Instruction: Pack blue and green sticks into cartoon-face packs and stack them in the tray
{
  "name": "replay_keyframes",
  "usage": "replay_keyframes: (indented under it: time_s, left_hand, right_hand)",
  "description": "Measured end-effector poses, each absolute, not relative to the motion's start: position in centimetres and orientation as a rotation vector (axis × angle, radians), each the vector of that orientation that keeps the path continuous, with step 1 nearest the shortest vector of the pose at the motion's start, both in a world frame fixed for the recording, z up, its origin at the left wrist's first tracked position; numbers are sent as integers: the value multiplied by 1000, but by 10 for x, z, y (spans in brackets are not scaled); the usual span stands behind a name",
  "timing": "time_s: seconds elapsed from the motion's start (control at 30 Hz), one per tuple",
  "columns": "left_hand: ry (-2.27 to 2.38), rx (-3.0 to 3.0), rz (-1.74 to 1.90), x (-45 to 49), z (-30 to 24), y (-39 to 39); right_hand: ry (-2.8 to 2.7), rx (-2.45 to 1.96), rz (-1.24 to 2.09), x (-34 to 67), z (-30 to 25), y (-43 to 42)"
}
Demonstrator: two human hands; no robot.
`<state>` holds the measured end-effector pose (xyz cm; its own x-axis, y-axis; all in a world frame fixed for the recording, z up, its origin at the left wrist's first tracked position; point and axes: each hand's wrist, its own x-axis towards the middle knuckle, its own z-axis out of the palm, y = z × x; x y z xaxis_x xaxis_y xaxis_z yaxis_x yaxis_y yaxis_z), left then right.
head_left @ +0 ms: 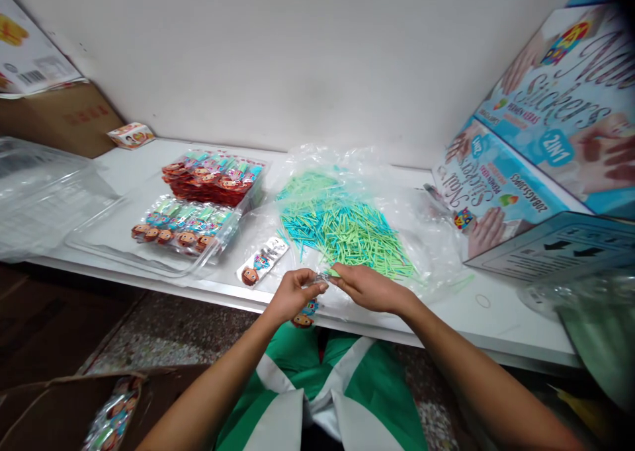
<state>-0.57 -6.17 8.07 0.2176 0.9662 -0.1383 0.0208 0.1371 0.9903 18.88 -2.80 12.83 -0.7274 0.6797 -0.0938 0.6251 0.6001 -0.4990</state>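
**Pouch (303, 315) at the table's (516, 327) front lip, sticks (360, 236) just behind**

We find both hands working close together at the near edge. The left hand (294, 295) is pinched narrow on the pouch, whose printed lower end hangs down across the front edge in our view, above the green clothing (372, 388). The right hand (370, 289) is narrow too, its fingertips meeting the left's at the pouch's upper end. Green shows there; we cannot tell whether those fingers grip a stick or film.

Sticks, blue and green, heap on a clear bag (436, 246) directly behind the right hand, so room on that side is tight. The bag spreads back toward the wall (307, 74) and right toward the sticker boxes (520, 173).

Left of the hands we note a loose pouch (262, 261), lying flat near the front edge, slanted. Beyond it sits a clear tray (201, 266), its near rim close to the edge; printed packs (213, 176) stand in a tall stack at the rear, a lower row in front. More clear trays (44, 200) crowd the far left.

White tabletop shows in a strip between tray and wall, and along the front right, where a thin ring (483, 295) lies.
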Motion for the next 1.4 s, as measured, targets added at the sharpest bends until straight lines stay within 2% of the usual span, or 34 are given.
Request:
replay_keyframes:
  time_s: [0.73,1.0,1.13,1.27,1.4]
  left_hand:
    - [1258,1558,797,-7,73,-70]
    - [1299,2256,593,-6,85,-67]
    - [1258,2403,449,-1,92,-67]
    - [1252,2269,402,3,94,-74]
    - [1063,1785,564,3,87,-77]
  right_hand:
    - [-3214,-1198,644,191,151,-23]
    - [-3268,-1254,566,180,144,-27]
    - [-3265,-1256,553,173,135,-30]
    - [-3166,-1149,727,173,137,-24]
    - [-2962,-922,1049,181,147,-10]
